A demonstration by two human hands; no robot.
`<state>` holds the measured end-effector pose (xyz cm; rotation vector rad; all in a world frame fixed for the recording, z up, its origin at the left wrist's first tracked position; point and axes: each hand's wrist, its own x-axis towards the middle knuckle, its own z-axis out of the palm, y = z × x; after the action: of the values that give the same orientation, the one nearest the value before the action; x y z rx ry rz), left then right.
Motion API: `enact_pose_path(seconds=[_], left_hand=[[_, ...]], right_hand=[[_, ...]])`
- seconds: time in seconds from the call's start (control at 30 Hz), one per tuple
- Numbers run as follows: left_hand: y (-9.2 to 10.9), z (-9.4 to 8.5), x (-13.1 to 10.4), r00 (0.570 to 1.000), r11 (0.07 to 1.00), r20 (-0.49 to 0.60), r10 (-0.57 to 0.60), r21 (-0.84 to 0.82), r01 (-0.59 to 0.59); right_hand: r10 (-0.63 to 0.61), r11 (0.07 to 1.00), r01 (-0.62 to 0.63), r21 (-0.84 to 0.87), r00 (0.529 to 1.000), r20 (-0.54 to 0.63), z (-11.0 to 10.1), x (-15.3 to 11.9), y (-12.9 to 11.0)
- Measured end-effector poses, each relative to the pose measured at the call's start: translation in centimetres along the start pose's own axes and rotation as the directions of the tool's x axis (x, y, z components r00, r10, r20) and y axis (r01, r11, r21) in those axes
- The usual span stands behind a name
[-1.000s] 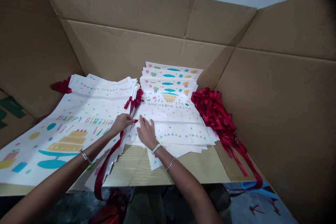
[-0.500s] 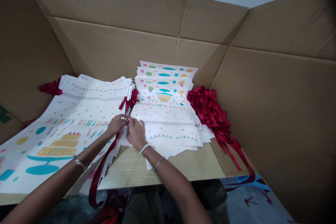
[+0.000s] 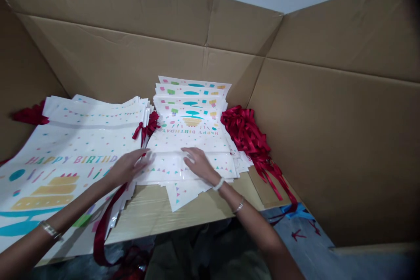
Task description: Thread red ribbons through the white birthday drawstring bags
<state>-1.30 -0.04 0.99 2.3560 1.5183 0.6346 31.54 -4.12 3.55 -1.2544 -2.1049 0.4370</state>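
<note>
On my head feed, the left hand (image 3: 129, 168) is near the left stack (image 3: 82, 136), the right hand (image 3: 199, 164) over the right stack (image 3: 193, 143), red ribbons (image 3: 248, 132) (tangled) beside it.

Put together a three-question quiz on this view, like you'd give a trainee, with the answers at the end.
1. True or false: the heap of red ribbon lies to the right of the middle stack of printed sheets.
2. Seen from the camera, how does the HAPPY BIRTHDAY lettering on the middle stack appear? A) upright B) upside down C) sideways
3. Which of the person's hands is nearer the left stack?

Key:
1. True.
2. B.
3. The left hand.
</note>
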Motion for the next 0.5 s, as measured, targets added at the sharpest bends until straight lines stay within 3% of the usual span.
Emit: enact_pose_path(seconds=[0.07, 0.13, 0.23, 0.33, 0.4, 0.5], left_hand=[[0.3, 1.0, -1.6, 0.956, 0.960, 0.152, 0.249, 0.090, -0.264], [0.2, 2.0, -2.9, 0.913, 0.916, 0.237, 0.331, 0.151, -0.371], [-0.4, 2.8, -3.9, 0.901, 0.886, 0.247, 0.356, 0.215, -0.410], [-0.3, 2.7, -4.6, 0.882, 0.850, 0.246, 0.401, 0.259, -0.458], [0.7, 2.6, -5.3, 0.880, 0.817, 0.214, 0.424, 0.330, -0.473], [3.8, 3.3, -6.7, 0.864, 0.749, 0.142, 0.482, 0.446, -0.491]], right_hand=[[0.000, 0.992, 0.013, -0.125, 0.995, 0.101, -2.8, -3.6, 2.4], [-0.006, 0.980, 0.044, -0.194, 0.981, 0.196, -4.4, -6.8, 4.2], [-0.018, 0.966, 0.094, -0.241, 0.955, 0.297, -4.9, -9.8, 5.4], [-0.054, 0.952, 0.147, -0.269, 0.944, 0.324, -4.6, -11.3, 5.4], [-0.100, 0.942, 0.195, -0.273, 0.940, 0.326, -4.4, -12.0, 5.3], [-0.192, 0.918, 0.286, -0.276, 0.927, 0.321, -4.0, -13.0, 5.3]])
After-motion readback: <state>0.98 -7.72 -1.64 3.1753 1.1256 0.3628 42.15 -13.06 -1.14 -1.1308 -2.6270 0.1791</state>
